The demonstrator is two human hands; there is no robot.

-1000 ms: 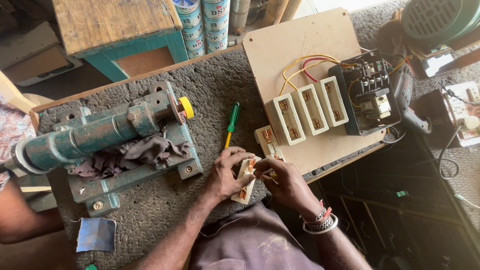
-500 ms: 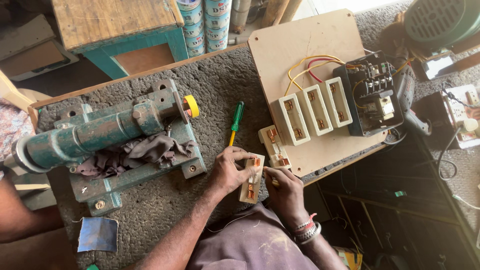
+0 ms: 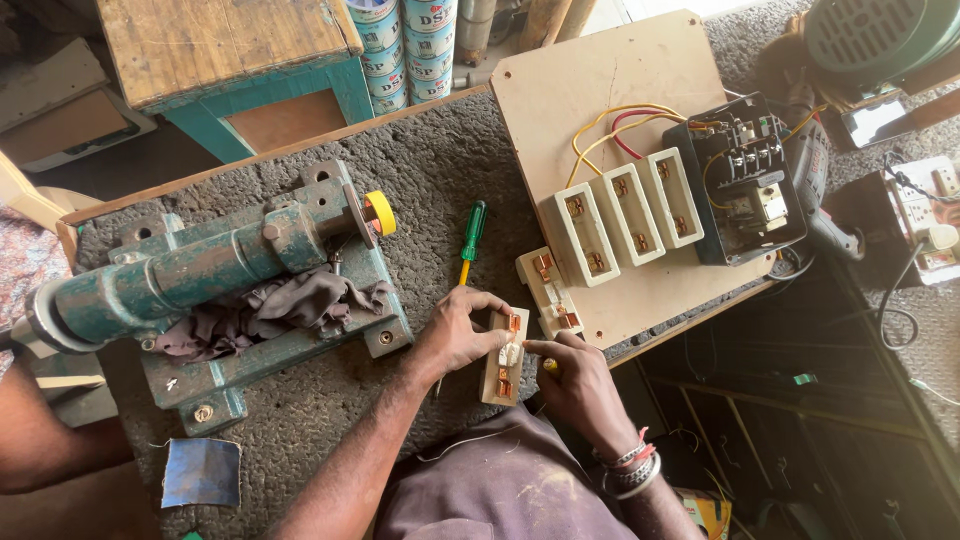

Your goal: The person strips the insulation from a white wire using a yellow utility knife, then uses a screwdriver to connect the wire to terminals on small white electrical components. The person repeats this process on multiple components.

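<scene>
Rough grey workbench [image 3: 430, 170], teal wooden stool [image 3: 240, 60] behind

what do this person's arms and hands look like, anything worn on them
Both forearms are bare, with no sleeves or gloves in view. The left hand wears nothing visible. The right hand has a stack of bracelets at the wrist: red and white bands and a metal bangle.

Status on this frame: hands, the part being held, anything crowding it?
Left hand grips cream fuse carrier. Right hand pinches its middle. Green screwdriver lies close by; second carrier against the wooden board.
</scene>
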